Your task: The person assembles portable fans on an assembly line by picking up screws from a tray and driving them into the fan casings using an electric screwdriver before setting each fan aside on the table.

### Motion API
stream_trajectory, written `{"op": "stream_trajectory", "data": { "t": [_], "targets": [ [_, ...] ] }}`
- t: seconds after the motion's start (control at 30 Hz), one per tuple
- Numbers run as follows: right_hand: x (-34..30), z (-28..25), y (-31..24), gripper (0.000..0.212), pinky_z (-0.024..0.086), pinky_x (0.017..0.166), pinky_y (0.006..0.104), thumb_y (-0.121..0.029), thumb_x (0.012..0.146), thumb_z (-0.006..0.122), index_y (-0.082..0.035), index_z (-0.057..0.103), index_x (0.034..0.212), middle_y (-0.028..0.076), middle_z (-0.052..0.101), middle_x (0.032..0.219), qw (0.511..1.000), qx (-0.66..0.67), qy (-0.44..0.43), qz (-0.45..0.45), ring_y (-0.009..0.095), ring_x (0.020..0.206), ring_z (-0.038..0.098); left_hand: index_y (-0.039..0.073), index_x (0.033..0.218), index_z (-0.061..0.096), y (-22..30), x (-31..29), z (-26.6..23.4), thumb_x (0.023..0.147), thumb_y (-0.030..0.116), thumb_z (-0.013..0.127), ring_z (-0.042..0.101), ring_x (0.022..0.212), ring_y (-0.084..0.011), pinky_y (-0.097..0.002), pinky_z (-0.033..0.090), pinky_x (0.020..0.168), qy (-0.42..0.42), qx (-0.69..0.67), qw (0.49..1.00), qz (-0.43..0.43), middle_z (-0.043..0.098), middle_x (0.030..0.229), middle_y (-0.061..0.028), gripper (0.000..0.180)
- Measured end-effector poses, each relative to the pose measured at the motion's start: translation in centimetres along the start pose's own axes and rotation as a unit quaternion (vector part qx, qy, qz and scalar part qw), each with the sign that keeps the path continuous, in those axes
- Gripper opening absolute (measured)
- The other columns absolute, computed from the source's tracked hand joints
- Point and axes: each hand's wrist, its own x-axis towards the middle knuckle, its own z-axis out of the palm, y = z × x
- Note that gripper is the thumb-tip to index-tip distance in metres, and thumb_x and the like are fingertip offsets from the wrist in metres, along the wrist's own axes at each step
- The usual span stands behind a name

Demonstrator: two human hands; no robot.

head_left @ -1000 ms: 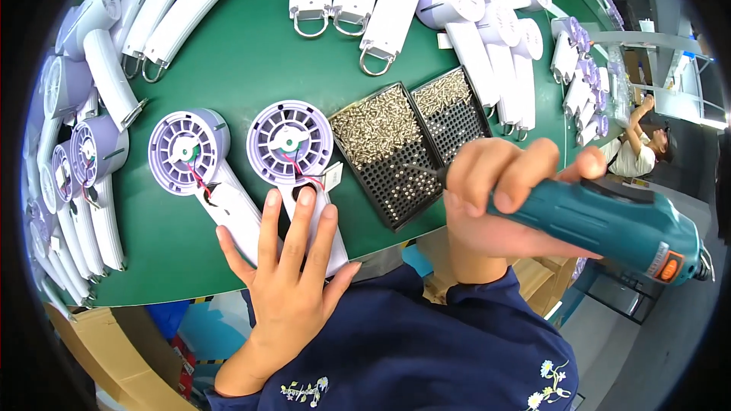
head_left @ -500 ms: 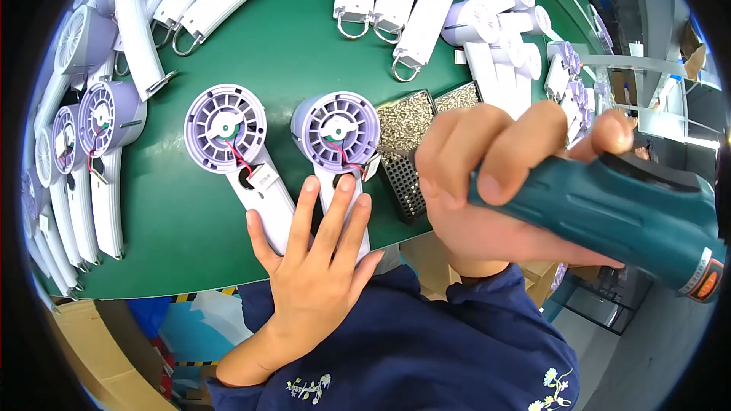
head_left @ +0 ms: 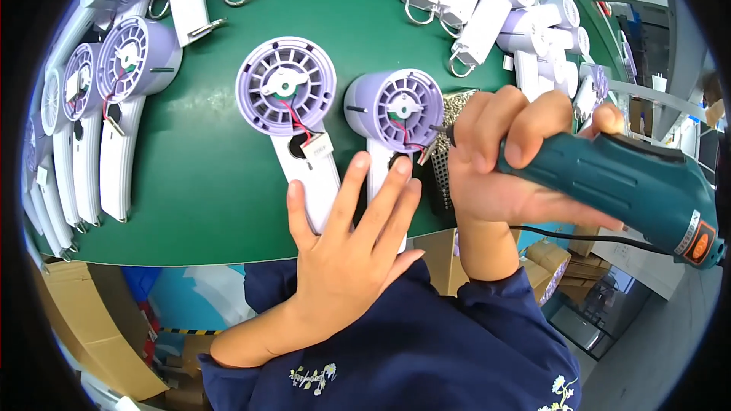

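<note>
Two handheld fans with white handles lie side by side on the green table, the left fan (head_left: 286, 85) and the right fan (head_left: 397, 109). Their round lilac heads are without covers, showing motor hubs, red and black wires and small white connectors. My left hand (head_left: 343, 255) lies with fingers spread across both handles. A teal electric screwdriver (head_left: 601, 183) is gripped in my right hand (head_left: 510, 152), its bit pointing left at the right fan's rim. Whether the bit touches the rim I cannot tell. Behind it, a screw tray (head_left: 459, 103) full of small screws is partly hidden.
More assembled-looking fans (head_left: 126, 61) are lined up on the left, and others (head_left: 491, 11) stand in a group at the far right. A black cable (head_left: 563, 233) runs to the screwdriver. Cardboard boxes (head_left: 103, 320) sit below the table's front edge.
The whole view has shifted, so the table things appear farther right and higher. My right hand with the screwdriver is nearer to the right fan. My left hand stays on the handles.
</note>
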Motion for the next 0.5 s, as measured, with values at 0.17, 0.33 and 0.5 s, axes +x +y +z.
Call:
{"op": "stream_trajectory", "data": {
  "t": [0.17, 0.33, 0.5],
  "targets": [
    [-0.3, -0.2, -0.2, 0.085, 0.036, 0.044, 0.0305, -0.089, 0.077, 0.032, -0.024, 0.040, 0.131, 0.002, 0.042, 0.072, 0.999, -0.003, -0.035, -0.008, 0.017, 0.051, 0.043, 0.019, 0.129, 0.060, 0.4, 0.3, -0.8, 0.064, 0.042, 0.079, 0.042, 0.137, -0.0268, -0.0703, 0.017, 0.104, -0.013, 0.020, 1.000, -0.007, 0.042, 0.149, 0.0026, 0.072],
    [-0.5, -0.2, 0.2, 0.091, 0.036, 0.043, 0.0317, -0.092, 0.074, 0.028, -0.021, 0.041, 0.130, 0.003, 0.043, 0.070, 0.999, -0.006, -0.038, -0.022, 0.017, 0.048, 0.039, 0.014, 0.114, 0.066, 2.4, 1.3, -0.9, 0.071, 0.024, 0.070, 0.053, 0.105, -0.0246, -0.0534, 0.031, 0.103, 0.004, 0.080, 0.996, -0.033, 0.050, 0.136, -0.0011, 0.044],
    [-0.1, -0.1, -1.9, 0.089, 0.034, 0.037, 0.0309, -0.088, 0.080, 0.028, -0.018, 0.041, 0.132, 0.001, 0.044, 0.071, 0.997, 0.056, 0.046, -0.015, 0.015, 0.044, 0.038, 0.005, 0.111, 0.065, 1.9, 1.9, 0.8, 0.075, 0.007, 0.060, 0.051, 0.091, -0.0227, -0.0422, 0.036, 0.094, 0.045, 0.117, 0.992, -0.011, 0.050, 0.131, -0.0037, 0.036]
  ]
}}
